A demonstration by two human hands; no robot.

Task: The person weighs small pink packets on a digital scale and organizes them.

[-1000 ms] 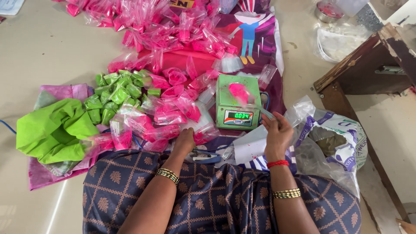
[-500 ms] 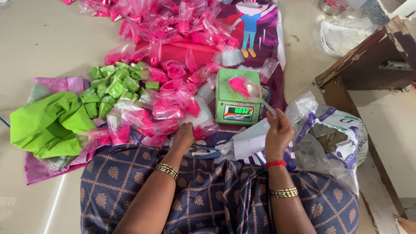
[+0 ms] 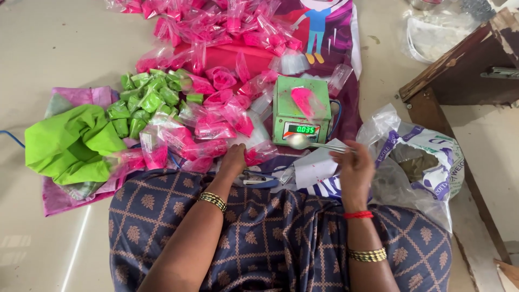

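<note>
**Spoon at the scale, packet under the other hand**

The small green digital scale (image 3: 300,111), on the floor, carries a heap of pink powder (image 3: 303,101). Just in front of the scale, the right hand (image 3: 354,167) pinches the handle of a metal spoon (image 3: 299,141), bowl level below the display. Left of the scale, the left hand (image 3: 233,160) rests fingers-down on a clear plastic packet of pink powder (image 3: 259,154); whether that grip is closed, I cannot tell. Judgement: keep the spoon level, tip small amounts onto the heap's centre, pause for the reading. Filled green packets (image 3: 148,97) lie further left.
</note>
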